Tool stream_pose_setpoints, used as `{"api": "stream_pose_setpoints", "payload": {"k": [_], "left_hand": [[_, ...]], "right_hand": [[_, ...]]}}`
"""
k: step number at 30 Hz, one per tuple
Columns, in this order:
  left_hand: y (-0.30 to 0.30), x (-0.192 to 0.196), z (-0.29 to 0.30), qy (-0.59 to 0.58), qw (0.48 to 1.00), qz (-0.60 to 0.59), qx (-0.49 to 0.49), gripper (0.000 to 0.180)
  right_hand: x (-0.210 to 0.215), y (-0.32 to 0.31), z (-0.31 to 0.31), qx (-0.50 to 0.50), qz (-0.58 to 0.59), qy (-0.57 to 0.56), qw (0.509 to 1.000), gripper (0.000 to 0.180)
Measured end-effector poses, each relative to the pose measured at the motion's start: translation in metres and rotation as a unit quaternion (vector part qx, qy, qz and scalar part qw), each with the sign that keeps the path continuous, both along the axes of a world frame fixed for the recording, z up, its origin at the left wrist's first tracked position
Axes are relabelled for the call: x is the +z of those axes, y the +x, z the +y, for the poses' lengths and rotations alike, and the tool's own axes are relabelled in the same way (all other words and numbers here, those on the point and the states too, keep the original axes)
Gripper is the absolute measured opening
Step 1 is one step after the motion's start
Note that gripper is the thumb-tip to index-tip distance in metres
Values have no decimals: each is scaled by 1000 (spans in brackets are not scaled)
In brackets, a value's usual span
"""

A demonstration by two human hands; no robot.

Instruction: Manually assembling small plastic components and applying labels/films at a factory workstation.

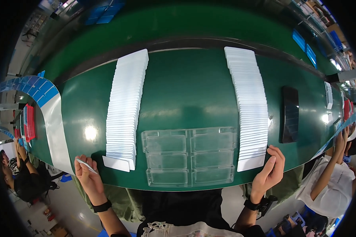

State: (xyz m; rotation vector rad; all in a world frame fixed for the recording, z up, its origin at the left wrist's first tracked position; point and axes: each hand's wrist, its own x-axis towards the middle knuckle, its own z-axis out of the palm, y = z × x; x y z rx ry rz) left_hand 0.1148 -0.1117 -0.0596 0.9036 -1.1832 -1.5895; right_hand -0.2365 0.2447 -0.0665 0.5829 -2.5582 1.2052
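My left hand [89,177] is closed around a slim, pale grey pointed tool [86,165] near the front left edge of the green table. Just right of it, a long overlapping row of white cards [124,106] runs away from me, its nearest card lying askew. My right hand [268,172] is loosely curved with thumb and fingers apart, holding nothing visible. It rests beside the near end of a second row of white cards [251,102]. Between the rows, close to me, lies a clear plastic tray [189,158] with several rectangular compartments.
A black phone-like slab [290,114] lies right of the right row. At left, a white backing strip with blue pieces [53,114] curves down over the table. Red trays [29,122] stand farther left. People work at both sides; one wears a white shirt [328,187].
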Motion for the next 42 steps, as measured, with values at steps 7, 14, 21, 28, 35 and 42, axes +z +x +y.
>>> {"api": "stream_pose_setpoints", "payload": {"k": [7, 14, 21, 28, 35, 42], "left_hand": [[8, -1, -12, 46, 994, 68, -71, 40], [10, -3, -16, 96, 978, 134, -131, 38], [-10, 9, -5, 121, 988, 93, -12, 38], [-34, 10, 9, -2, 995, -84, 57, 22], [-37, 10, 8, -14, 996, -63, 60, 20], [-29, 7, 4, -46, 997, -51, 40, 20]], "right_hand": [[4, 1, 0, 8, -10, -25, 1000, 20], [4, -2, 2, -25, -27, -22, 999, 19], [-1, -2, -2, -24, -13, -26, 999, 19], [-2, -1, -1, -26, -4, -28, 999, 21], [-7, -1, 0, -39, -24, -60, 997, 23], [-2, 0, -3, -39, -29, -70, 996, 22]]}}
